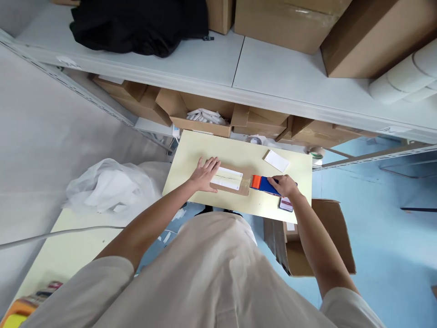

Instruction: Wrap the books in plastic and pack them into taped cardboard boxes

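My left hand lies with spread fingers on the left end of a flat brown cardboard box. Two white strips, a dark line between them, show on top of the box. Clear tape covers its right end. My right hand grips a blue and orange tape dispenser, its orange end close beside the box's right edge. Under the right wrist a phone with a lit screen rests on the pale yellow table. Behind the dispenser lies a white rectangular box.
An open carton stands on the floor to the right of the table. Above the far edge runs a grey shelf bearing cartons and black cloth. Open cartons line the lower level. A white plastic bag sits at left.
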A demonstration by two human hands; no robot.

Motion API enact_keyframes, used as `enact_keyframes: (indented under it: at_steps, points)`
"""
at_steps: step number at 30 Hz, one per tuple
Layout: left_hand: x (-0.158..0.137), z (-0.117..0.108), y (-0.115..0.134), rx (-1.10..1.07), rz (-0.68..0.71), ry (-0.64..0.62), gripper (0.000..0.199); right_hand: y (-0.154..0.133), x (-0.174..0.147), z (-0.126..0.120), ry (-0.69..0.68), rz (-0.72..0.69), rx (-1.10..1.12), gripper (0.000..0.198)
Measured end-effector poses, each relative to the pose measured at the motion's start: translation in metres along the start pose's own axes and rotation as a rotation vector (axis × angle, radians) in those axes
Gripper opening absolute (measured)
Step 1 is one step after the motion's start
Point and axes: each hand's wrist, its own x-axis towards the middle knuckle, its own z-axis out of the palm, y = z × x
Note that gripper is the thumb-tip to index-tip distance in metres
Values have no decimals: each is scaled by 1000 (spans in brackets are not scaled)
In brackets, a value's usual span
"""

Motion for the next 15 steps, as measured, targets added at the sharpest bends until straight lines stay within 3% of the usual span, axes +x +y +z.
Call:
enact_keyframes:
  at_steps: [5,9,12,15]
  points:
    - [18,4,42,32,51,4,130,-13,15,14,11,-27,25,55]
    - [40,9,82,13,135,6,117,-28,22,24,11,-19,114,57]
    - [46,9,91,-2,162,-12,104,-27,22,30,-7,-55,214,57]
    - [46,9,90,-26,149,-33,102,-8,11,34,-44,-89,307,59]
